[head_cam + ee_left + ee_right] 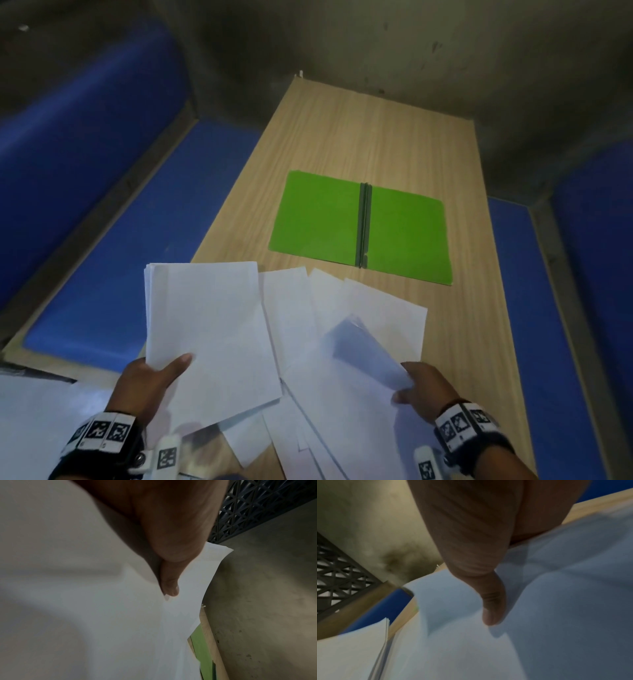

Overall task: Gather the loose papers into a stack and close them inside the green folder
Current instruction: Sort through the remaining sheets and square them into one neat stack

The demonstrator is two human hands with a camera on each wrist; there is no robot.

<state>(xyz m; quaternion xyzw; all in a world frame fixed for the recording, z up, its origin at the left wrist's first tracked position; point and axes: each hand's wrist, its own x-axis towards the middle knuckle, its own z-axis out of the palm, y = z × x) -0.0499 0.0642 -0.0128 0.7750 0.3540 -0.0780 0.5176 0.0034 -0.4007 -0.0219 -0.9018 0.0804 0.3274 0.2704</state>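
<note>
The green folder (pixel 363 226) lies open and flat on the wooden table (pixel 359 137), beyond the papers. My left hand (pixel 150 380) holds a small stack of white sheets (pixel 209 329) above the table's near left, thumb on top. Loose white papers (pixel 308 342) lie fanned out across the near table. My right hand (pixel 419 387) pinches the corner of one curled sheet (pixel 363 353) and lifts it off the pile. In the left wrist view the thumb (pixel 169 582) presses on the stack (pixel 102 615), with a strip of the folder (pixel 204 654) beyond. In the right wrist view the thumb (pixel 493 609) lies on the sheet (pixel 471 642).
Blue padded benches (pixel 144 240) run along both long sides of the table, with another (pixel 534 308) on the right. A grey concrete wall (pixel 376 41) closes the far end. More white paper (pixel 30 428) lies at the near left edge.
</note>
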